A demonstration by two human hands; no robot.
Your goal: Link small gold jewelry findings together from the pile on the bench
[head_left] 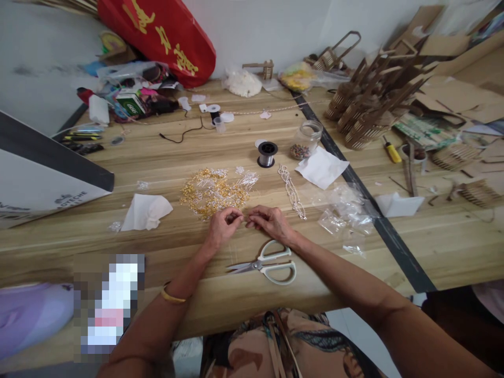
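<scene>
Just beyond left hand [225,226] and right hand [272,221], both pinched on an indistinct piece [244,217], lie gold trinkets [220,197].

Over the remote feed, I am classing this place as a small craft workshop. A wooden worktable [153,163] is serving as the bench. Just beyond the left hand [225,224], a heap of gold and silvery small parts [208,191] is lying loose. Scissors [277,264] are lying on the near side of the right hand [271,223]. Beyond that hand, a wire spool [268,153] and a jar [307,139] are standing; farther right, brown slatted pieces [366,115] are crowding together, and a yellow-handled tool [391,150] is lying near them.
</scene>
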